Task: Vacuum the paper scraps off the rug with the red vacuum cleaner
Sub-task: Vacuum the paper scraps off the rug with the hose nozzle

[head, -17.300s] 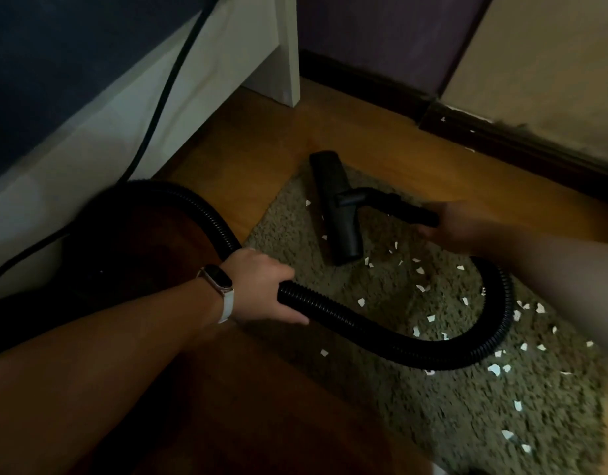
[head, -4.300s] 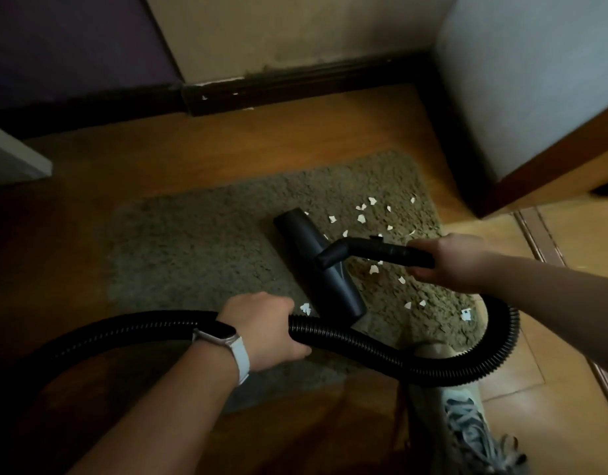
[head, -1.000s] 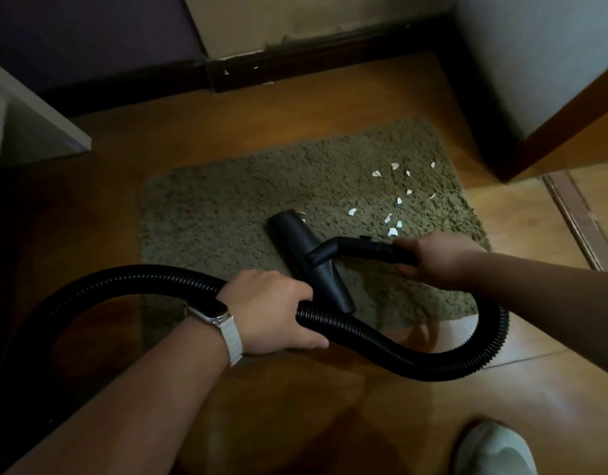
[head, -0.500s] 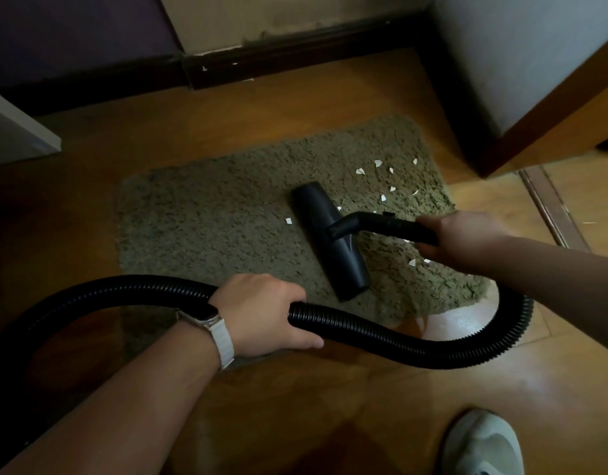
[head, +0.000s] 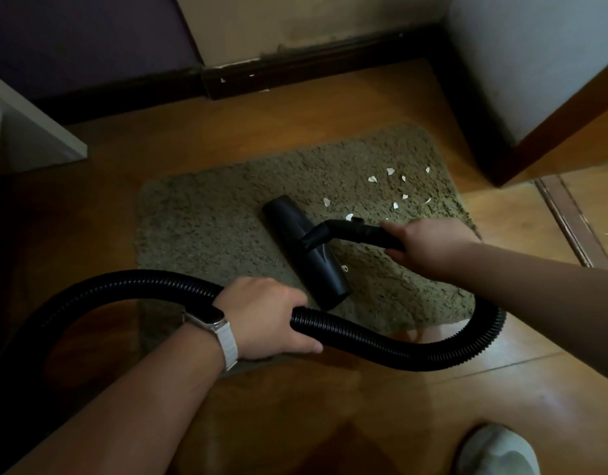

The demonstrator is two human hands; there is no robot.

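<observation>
Left hand (head: 265,317) holds hose (head: 381,344), right hand (head: 429,245) wand (head: 357,231); nozzle (head: 306,255) shifted left.

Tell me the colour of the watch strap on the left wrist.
The watch strap is white to pale grey, seen best in the head view.

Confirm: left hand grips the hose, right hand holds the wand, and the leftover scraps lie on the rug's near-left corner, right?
Not that corner. The head view shows the scraps mostly on the far-right part of the rug, beyond the nozzle. The left hand does grip the hose and the right hand the wand.
</observation>
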